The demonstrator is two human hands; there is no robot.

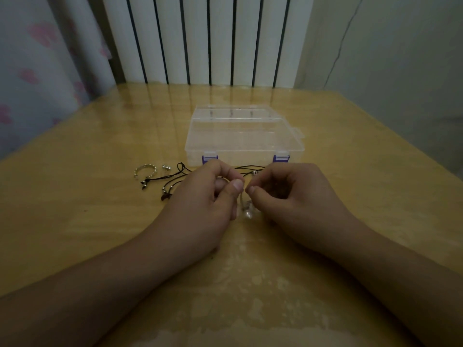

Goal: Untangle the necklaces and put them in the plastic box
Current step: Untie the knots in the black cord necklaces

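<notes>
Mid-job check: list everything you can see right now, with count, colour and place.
plastic box: one, clear with purple latches, lid closed, mid-table beyond the hands.
black cord necklaces: tangled bunch, count unclear, black with silver beads, on the table left of the hands and behind them.
thin chain: one, silvery with a pale pendant, hanging between the hands.
ring: one, silver, left of the cords.
table: one, yellow wood.
radiator: one, white, behind the table.
left hand: pinches the chain.
right hand: pinches the chain.
</notes>
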